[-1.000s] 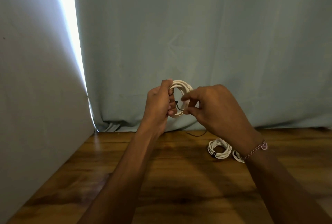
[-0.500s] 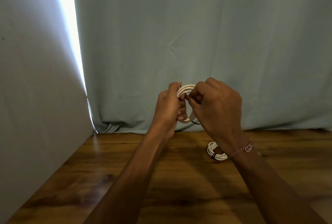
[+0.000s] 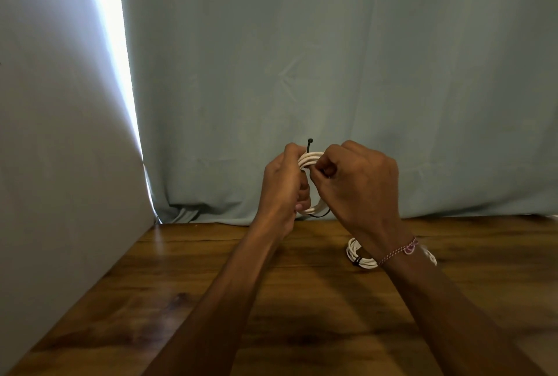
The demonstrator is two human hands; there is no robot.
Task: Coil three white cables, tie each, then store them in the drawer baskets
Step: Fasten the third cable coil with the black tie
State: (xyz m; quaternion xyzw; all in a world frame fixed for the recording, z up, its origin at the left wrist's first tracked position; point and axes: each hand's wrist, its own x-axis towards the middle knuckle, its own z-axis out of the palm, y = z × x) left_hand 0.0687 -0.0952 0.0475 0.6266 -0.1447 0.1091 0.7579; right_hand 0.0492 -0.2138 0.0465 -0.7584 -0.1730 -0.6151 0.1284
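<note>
A coiled white cable [image 3: 308,159] is held up in front of the curtain, above the table's far edge. My left hand [image 3: 282,187] grips its left side. My right hand [image 3: 357,185] pinches a thin black tie [image 3: 310,145] at the coil's top; one end of the tie sticks up above the coil, another dangles below it. On the wooden table [image 3: 187,294] lies a second white coil with a dark tie [image 3: 357,256], partly hidden by my right wrist. A bit of a third white coil [image 3: 431,256] shows right of that wrist.
A pale blue curtain [image 3: 332,73] hangs along the table's back edge. A light wall panel [image 3: 60,164] closes off the left side, with a bright gap between it and the curtain. No drawer or basket is in view.
My right hand has moved from the coil's right side up to its top, and the black tie's end now sticks up above the coil. Both hands shifted slightly right.
</note>
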